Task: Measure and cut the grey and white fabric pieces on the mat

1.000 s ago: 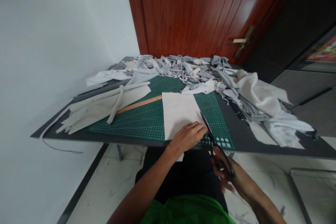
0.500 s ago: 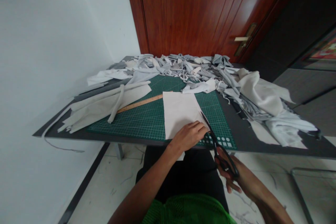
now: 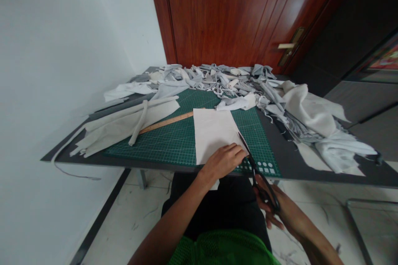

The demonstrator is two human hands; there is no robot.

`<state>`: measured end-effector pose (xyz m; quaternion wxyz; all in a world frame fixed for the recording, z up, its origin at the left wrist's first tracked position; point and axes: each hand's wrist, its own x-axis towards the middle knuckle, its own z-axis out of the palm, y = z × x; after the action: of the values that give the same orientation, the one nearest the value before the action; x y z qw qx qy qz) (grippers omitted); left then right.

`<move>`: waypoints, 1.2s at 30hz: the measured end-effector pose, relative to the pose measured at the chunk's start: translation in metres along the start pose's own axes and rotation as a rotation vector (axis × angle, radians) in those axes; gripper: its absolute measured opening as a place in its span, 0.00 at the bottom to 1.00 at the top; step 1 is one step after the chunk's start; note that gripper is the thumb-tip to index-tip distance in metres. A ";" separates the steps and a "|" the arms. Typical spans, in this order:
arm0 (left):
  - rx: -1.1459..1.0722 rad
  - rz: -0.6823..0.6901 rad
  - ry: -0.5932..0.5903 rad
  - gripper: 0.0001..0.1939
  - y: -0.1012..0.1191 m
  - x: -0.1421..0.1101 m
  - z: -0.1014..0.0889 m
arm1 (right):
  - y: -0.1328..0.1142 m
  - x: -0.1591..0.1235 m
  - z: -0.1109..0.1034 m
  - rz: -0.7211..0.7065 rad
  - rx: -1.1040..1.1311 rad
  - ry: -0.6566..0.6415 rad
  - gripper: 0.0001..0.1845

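A pale rectangular piece of fabric [image 3: 214, 132] lies on the green cutting mat [image 3: 174, 140]. My left hand [image 3: 222, 161] rests on its near edge, fingers curled and pressing the cloth down. My right hand [image 3: 273, 207] is closed round the handles of black scissors [image 3: 256, 174], below the table's front edge. The blades point up and away along the fabric's right edge, next to my left fingertips.
A wooden ruler [image 3: 166, 122] lies on the mat left of the fabric. Long pale strips [image 3: 124, 124] lie at the left. Heaps of grey and white offcuts [image 3: 236, 83] cover the table's back and right. A brown door [image 3: 236, 12] stands behind.
My right hand with the scissors has shifted slightly right and down and back; the left hand stays on the fabric. The view has drifted a little.
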<state>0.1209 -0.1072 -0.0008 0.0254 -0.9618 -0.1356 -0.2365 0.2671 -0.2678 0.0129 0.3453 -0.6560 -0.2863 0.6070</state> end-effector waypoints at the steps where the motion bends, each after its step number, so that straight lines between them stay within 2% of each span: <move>1: -0.001 0.002 0.003 0.03 0.000 0.000 0.000 | 0.000 0.000 -0.001 0.002 -0.006 0.002 0.40; 17: 0.017 0.006 -0.027 0.04 0.000 0.000 -0.001 | 0.005 0.001 -0.011 0.017 -0.003 -0.018 0.41; 24: 0.022 0.013 -0.050 0.04 0.001 0.000 -0.002 | 0.015 0.005 -0.015 -0.009 0.026 -0.018 0.38; 31: 0.027 0.010 -0.035 0.05 0.001 0.000 0.000 | 0.010 0.003 -0.014 0.013 0.014 -0.023 0.39; 36: 0.025 0.002 -0.040 0.05 0.002 0.000 -0.001 | 0.013 0.003 -0.018 0.100 0.142 -0.057 0.36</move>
<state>0.1214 -0.1092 -0.0002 0.0352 -0.9660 -0.1381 -0.2156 0.2849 -0.2748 0.0015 0.3517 -0.6260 -0.2192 0.6606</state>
